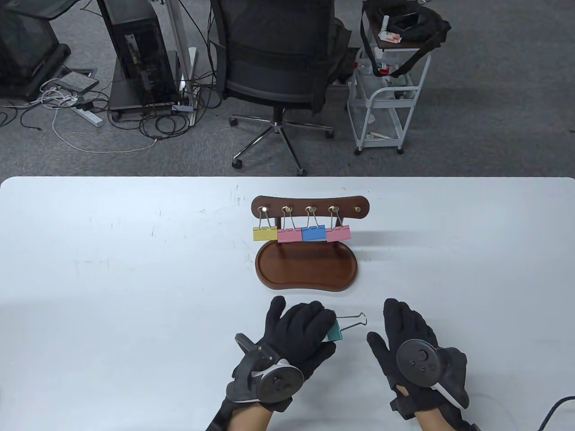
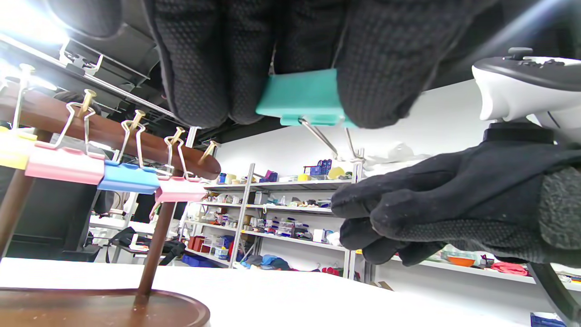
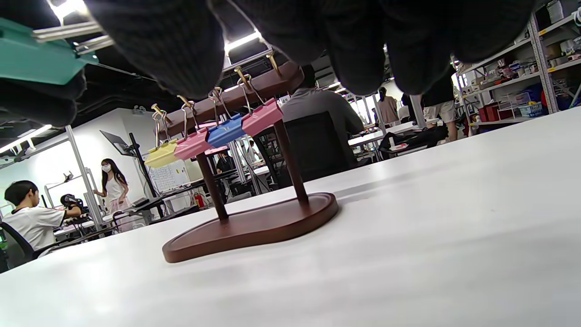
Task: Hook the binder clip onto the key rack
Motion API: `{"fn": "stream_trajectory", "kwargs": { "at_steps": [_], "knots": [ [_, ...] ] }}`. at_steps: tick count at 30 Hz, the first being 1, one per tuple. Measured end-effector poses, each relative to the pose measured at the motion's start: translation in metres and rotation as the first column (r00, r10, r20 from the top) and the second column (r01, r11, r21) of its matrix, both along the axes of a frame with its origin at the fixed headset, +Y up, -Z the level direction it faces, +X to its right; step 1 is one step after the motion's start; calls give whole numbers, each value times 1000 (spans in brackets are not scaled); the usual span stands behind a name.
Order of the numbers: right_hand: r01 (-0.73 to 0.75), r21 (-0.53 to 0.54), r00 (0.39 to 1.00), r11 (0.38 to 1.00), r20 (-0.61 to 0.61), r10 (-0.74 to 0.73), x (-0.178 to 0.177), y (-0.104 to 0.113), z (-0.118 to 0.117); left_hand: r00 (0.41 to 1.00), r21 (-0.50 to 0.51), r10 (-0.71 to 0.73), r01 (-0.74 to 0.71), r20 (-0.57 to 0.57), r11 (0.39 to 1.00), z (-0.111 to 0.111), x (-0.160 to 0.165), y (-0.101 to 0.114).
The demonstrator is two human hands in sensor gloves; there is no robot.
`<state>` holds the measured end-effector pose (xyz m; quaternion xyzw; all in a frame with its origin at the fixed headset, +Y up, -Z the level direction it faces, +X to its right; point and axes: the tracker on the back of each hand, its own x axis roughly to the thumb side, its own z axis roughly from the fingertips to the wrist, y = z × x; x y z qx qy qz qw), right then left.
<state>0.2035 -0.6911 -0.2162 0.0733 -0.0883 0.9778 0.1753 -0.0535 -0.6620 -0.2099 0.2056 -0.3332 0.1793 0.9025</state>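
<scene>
A dark wooden key rack (image 1: 311, 207) stands on an oval wooden base (image 1: 307, 269) at mid table. Yellow (image 1: 265, 234), pink (image 1: 289, 235), blue (image 1: 313, 233) and pink (image 1: 338, 233) binder clips hang from its pegs; the rightmost peg (image 1: 358, 209) is bare. My left hand (image 1: 296, 330) grips a teal binder clip (image 1: 334, 331) by its body, wire handles (image 1: 352, 319) pointing right. The clip also shows in the left wrist view (image 2: 302, 97) and in the right wrist view (image 3: 36, 59). My right hand (image 1: 404, 332) lies flat and empty just right of the clip.
The rack shows in the left wrist view (image 2: 109, 131) and the right wrist view (image 3: 236, 97). Beyond the table's far edge stand an office chair (image 1: 278, 58), a white cart (image 1: 388, 94) and a computer tower (image 1: 139, 54) with cables.
</scene>
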Motion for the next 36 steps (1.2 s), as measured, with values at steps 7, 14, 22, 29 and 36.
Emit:
{"fn": "stream_trajectory", "kwargs": {
  "at_steps": [7,14,22,29,36],
  "knots": [
    [-18,5,1000,1000,2,18,-1,3,4,1000,4,1,-1,-3,1000,1,1,0],
    [-8,3,1000,1000,8,8,0,3,5,1000,18,4,-4,-22,1000,1,4,4],
    [7,-1,1000,1000,-6,-7,-4,4,6,997,49,17,-13,-70,999,-7,11,24],
    [51,11,998,999,-42,-51,-4,6,7,995,72,24,-18,-94,997,-21,24,54],
    [69,20,997,997,-44,-68,-3,8,10,992,66,41,-33,-121,997,-36,45,74]
  ]
}}
